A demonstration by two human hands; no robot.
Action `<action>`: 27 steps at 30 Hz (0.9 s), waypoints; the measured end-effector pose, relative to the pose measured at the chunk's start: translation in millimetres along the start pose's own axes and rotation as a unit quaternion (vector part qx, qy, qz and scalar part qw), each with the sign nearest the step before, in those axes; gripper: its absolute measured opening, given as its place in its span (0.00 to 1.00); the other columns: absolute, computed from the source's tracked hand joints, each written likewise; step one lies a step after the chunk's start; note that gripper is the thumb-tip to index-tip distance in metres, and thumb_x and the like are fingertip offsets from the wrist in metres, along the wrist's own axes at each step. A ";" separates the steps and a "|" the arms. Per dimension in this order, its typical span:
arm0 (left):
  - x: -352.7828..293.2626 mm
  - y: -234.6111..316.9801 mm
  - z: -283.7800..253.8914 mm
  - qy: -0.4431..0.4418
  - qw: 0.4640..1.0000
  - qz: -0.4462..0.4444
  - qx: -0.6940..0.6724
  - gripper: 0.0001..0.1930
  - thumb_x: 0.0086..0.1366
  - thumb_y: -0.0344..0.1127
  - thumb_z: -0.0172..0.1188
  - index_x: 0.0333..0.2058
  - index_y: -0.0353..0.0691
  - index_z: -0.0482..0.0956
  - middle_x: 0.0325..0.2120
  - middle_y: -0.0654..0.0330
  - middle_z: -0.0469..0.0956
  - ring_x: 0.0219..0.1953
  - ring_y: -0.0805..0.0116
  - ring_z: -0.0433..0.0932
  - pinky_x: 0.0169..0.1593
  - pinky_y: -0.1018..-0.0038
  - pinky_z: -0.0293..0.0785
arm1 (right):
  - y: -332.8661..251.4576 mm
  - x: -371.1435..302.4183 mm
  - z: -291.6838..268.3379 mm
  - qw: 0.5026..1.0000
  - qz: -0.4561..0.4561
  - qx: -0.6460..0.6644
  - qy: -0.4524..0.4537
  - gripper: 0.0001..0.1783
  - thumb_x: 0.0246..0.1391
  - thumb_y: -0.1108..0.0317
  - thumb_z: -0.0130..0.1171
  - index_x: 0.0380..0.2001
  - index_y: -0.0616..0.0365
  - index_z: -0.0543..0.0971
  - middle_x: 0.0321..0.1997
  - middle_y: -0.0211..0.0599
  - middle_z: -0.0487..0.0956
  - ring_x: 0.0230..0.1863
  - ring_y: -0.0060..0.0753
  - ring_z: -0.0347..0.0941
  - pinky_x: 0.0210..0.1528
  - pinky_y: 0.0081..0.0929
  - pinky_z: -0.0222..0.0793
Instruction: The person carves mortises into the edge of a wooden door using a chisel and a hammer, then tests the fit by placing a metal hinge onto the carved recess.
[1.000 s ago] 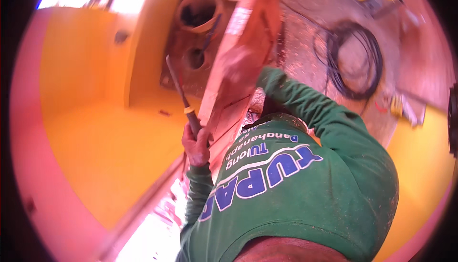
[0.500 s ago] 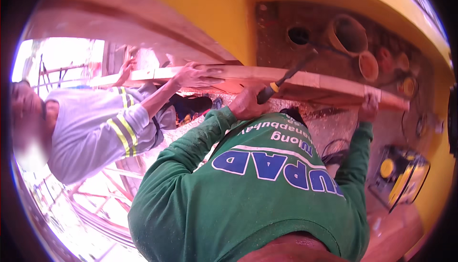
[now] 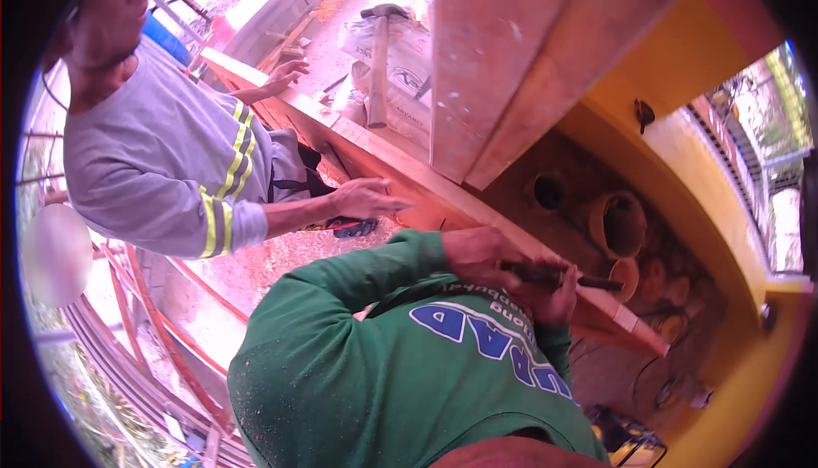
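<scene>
My left hand (image 3: 484, 251) is closed on a dark hand tool (image 3: 601, 283) with a long narrow shaft; its exact kind is hard to make out. My right hand (image 3: 558, 299) is closed on the same tool, its fingers around the middle. Both hands are close together in front of my chest, over the near side of a long wooden beam (image 3: 486, 212). This beam slants from far left to near right, and pencil-like dark marks show on its side. Beside its far part stands a co-worker (image 3: 162, 144) in a grey shirt with reflective stripes, one hand (image 3: 371, 199) spread near the beam.
Beyond the beam, a hammer (image 3: 380, 68) with a wooden handle lies on a printed sack (image 3: 405, 97). Wide boards (image 3: 545, 51) rise at the far middle. Round pots or pipes (image 3: 618, 223) stand by the yellow wall (image 3: 707, 204). A black-and-yellow machine (image 3: 630, 442) is at the lower right.
My view has turned. My right hand has left the beam's right end and joined my left at the tool, which now points right. The co-worker's near hand has come off the beam's top.
</scene>
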State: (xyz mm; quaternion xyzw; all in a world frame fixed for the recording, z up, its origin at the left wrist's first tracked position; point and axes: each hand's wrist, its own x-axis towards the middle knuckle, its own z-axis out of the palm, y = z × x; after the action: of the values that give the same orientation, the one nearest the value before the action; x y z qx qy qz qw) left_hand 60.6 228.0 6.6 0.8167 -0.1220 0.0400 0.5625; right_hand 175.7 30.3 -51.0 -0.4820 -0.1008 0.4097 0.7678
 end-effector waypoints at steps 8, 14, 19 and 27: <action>-87.7 -25.9 -173.5 0.381 0.853 -0.341 0.101 0.09 0.53 0.34 0.53 0.30 0.34 0.76 0.19 0.58 0.76 0.21 0.69 0.75 0.29 0.76 0.72 | -22.6 7.6 -39.5 0.972 -0.040 0.155 0.175 0.14 0.55 0.55 0.44 0.21 0.50 0.68 0.21 0.28 0.68 0.27 0.28 0.65 0.41 0.34 0.62; -13.9 -127.6 -262.8 0.455 0.734 -0.351 0.361 0.21 0.49 0.47 0.58 0.36 0.35 0.74 0.33 0.50 0.75 0.39 0.55 0.72 0.46 0.67 0.65 | -34.6 15.0 -48.7 0.961 -0.065 0.137 0.232 0.12 0.54 0.59 0.46 0.21 0.52 0.67 0.19 0.27 0.66 0.25 0.27 0.64 0.36 0.30 0.64; 39.9 -156.4 -287.2 0.476 0.706 -0.412 0.324 0.28 0.50 0.52 0.55 0.42 0.34 0.70 0.41 0.46 0.70 0.48 0.53 0.67 0.51 0.65 0.61 | -29.5 -19.1 -48.9 0.932 -0.126 0.107 0.323 0.12 0.54 0.60 0.46 0.21 0.52 0.66 0.18 0.28 0.65 0.24 0.26 0.63 0.31 0.28 0.65; 19.0 -164.2 -303.6 0.464 0.689 -0.438 0.344 0.14 0.52 0.40 0.51 0.30 0.34 0.76 0.30 0.47 0.75 0.37 0.55 0.74 0.45 0.67 0.68 | -20.3 -78.5 -52.4 0.885 -0.126 0.122 0.431 0.14 0.55 0.59 0.43 0.19 0.51 0.66 0.17 0.26 0.65 0.21 0.25 0.63 0.30 0.29 0.65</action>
State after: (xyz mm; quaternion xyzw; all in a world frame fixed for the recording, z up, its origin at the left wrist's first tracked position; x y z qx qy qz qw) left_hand 140.9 562.4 -28.3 0.7911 0.5482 0.2022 0.1811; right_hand 164.8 -65.3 -42.5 -0.4968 0.2310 0.0702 0.8336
